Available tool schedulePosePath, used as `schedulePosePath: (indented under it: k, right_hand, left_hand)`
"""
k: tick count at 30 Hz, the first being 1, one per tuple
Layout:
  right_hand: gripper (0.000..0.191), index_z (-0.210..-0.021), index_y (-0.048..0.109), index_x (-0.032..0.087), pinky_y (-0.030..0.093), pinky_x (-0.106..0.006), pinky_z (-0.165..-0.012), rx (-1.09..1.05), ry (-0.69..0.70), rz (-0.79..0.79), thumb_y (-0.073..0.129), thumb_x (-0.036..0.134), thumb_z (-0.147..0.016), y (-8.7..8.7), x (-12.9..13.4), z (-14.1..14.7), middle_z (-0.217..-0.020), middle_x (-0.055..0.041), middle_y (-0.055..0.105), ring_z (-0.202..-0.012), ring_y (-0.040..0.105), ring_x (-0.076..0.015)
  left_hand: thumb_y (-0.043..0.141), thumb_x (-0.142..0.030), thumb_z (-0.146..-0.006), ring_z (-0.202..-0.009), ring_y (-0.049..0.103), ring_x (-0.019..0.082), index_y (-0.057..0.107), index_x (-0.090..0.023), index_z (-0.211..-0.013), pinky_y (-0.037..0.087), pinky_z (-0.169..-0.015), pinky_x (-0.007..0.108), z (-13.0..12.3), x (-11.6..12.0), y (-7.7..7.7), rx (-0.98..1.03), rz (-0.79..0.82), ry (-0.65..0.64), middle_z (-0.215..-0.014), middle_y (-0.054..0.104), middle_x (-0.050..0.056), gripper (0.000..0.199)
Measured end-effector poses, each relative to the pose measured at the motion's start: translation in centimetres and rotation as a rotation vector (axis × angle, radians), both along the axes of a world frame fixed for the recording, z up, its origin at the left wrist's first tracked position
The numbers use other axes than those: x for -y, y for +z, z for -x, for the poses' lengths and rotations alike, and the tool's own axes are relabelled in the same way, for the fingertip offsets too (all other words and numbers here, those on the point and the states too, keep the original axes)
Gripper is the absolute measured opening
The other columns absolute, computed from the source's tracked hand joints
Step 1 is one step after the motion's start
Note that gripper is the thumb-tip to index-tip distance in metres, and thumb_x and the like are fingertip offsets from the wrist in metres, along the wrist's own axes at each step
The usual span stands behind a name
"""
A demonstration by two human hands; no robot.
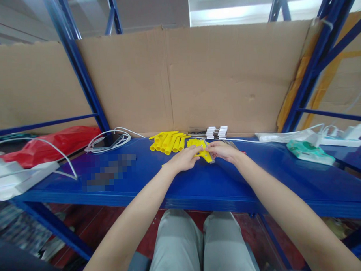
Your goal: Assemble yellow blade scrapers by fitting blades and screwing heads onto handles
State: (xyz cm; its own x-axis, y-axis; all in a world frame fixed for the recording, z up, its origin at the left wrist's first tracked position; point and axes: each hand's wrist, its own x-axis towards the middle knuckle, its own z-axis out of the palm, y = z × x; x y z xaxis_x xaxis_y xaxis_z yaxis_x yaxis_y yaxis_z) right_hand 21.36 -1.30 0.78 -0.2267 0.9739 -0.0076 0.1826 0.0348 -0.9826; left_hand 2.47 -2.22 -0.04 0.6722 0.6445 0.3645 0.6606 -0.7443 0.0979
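A yellow plastic scraper head point(205, 155) with a clear or metallic strip along its edge is between my two hands, just above the blue table. My left hand point(184, 159) grips its left side, fingers closed. At its right side, my right hand point(224, 150) pinches the strip end; the fingertips partly hide it. Several yellow tubular handles point(168, 143) lie in a pile left of my hands. More yellow pieces point(194, 142) sit behind the scraper head. Farther back, thin metal strips with white wrappers point(216, 132) form a stack near the cardboard.
The blue tabletop point(158, 183) ends at a front edge above my knees. A cardboard sheet point(196, 79) stands behind it. At left are a red bag point(56, 145), a coiled white cable point(109, 142) and a power strip point(25, 178). A green-white packet point(309, 151) lies at right.
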Motion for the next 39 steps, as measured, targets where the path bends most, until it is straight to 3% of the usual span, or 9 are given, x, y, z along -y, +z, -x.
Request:
schedulePosePath:
  k: [8, 15, 19, 24, 27, 31, 35, 39]
  right_hand:
    - [0.012, -0.068, 0.058, 0.015, 0.042, -0.019, -0.048, 0.057, -0.026, -0.002, 0.058, 0.008, -0.078, 0.2, 0.1, 0.0, -0.052, 0.0017, 0.059, -0.045, 0.051, -0.0083]
    - [0.014, -0.071, 0.059, 0.015, 0.037, -0.017, -0.045, 0.273, -0.348, -0.216, 0.052, 0.007, -0.08, 0.0, -1.6, -1.9, -0.058, 0.0, 0.062, -0.044, 0.047, -0.0066]
    - [0.014, -0.069, 0.063, 0.015, 0.042, -0.019, -0.052, 0.519, -0.345, -0.35, 0.053, 0.01, -0.077, -0.6, -2.7, -3.0, -0.061, -0.0029, 0.065, -0.052, 0.055, -0.0109]
    - [0.016, -0.073, 0.069, 0.016, 0.046, -0.022, -0.067, 0.837, -0.4, -0.487, 0.054, 0.009, -0.073, -0.5, -3.2, -4.4, -0.077, -0.0067, 0.072, -0.076, 0.065, -0.017]
    - [0.014, -0.072, 0.068, 0.015, 0.047, -0.022, -0.068, 0.756, -0.345, -0.467, 0.056, 0.009, -0.074, -0.4, -2.9, -4.6, -0.079, -0.007, 0.072, -0.075, 0.065, -0.0163]
    - [0.008, -0.077, 0.065, 0.014, 0.042, -0.019, -0.048, 0.373, -0.152, -0.259, 0.059, 0.017, -0.08, -0.5, -1.9, -3.3, -0.071, -0.0041, 0.069, -0.051, 0.053, -0.0088]
    - [0.007, -0.076, 0.061, 0.015, 0.044, -0.018, -0.046, 0.109, 0.076, -0.067, 0.065, 0.021, -0.078, -0.8, -0.8, -1.4, -0.06, -0.0005, 0.064, -0.048, 0.054, -0.0078]
    - [0.01, -0.069, 0.058, 0.015, 0.042, -0.017, -0.044, 0.04, 0.093, 0.022, 0.062, 0.01, -0.076, -1.0, -0.3, -0.2, -0.051, 0.0023, 0.058, -0.043, 0.05, -0.0072]
  left_hand:
    - [0.049, -0.018, -0.091, -0.114, 0.058, 0.02, 0.062, -0.019, -0.114, 0.045, -0.098, 0.032, 0.1, -0.4, -0.1, -0.004, -0.01, -0.013, -0.118, 0.065, 0.007, 0.027]
    - [0.051, -0.019, -0.089, -0.115, 0.059, 0.021, 0.064, -0.018, -0.112, 0.044, -0.101, 0.034, 0.2, -0.9, -0.1, 0.018, 0.034, 0.051, -0.121, 0.066, 0.007, 0.027]
    - [0.051, -0.02, -0.088, -0.114, 0.059, 0.021, 0.064, -0.02, -0.112, 0.044, -0.101, 0.035, 0.3, -1.0, -0.1, 0.021, 0.045, 0.064, -0.12, 0.066, 0.007, 0.027]
    - [0.051, -0.02, -0.088, -0.113, 0.06, 0.022, 0.064, -0.021, -0.113, 0.045, -0.1, 0.036, 0.4, -1.0, -0.2, 0.023, 0.046, 0.102, -0.121, 0.066, 0.007, 0.028]
    - [0.05, -0.021, -0.088, -0.114, 0.059, 0.022, 0.063, -0.02, -0.114, 0.045, -0.099, 0.035, 0.4, -1.0, -0.2, 0.012, 0.052, 0.109, -0.122, 0.065, 0.007, 0.029]
    - [0.049, -0.021, -0.089, -0.112, 0.06, 0.022, 0.062, -0.022, -0.113, 0.046, -0.097, 0.036, 0.4, -1.0, -0.2, -0.018, 0.036, 0.105, -0.119, 0.066, 0.007, 0.028]
    - [0.048, -0.02, -0.089, -0.112, 0.059, 0.022, 0.061, -0.022, -0.112, 0.047, -0.095, 0.036, 0.2, -0.7, -0.3, -0.06, 0.002, 0.083, -0.117, 0.065, 0.007, 0.027]
    - [0.045, -0.022, -0.091, -0.11, 0.059, 0.024, 0.059, -0.022, -0.115, 0.049, -0.091, 0.036, -0.1, -0.1, -0.2, -0.101, -0.018, 0.1, -0.117, 0.064, 0.008, 0.028]
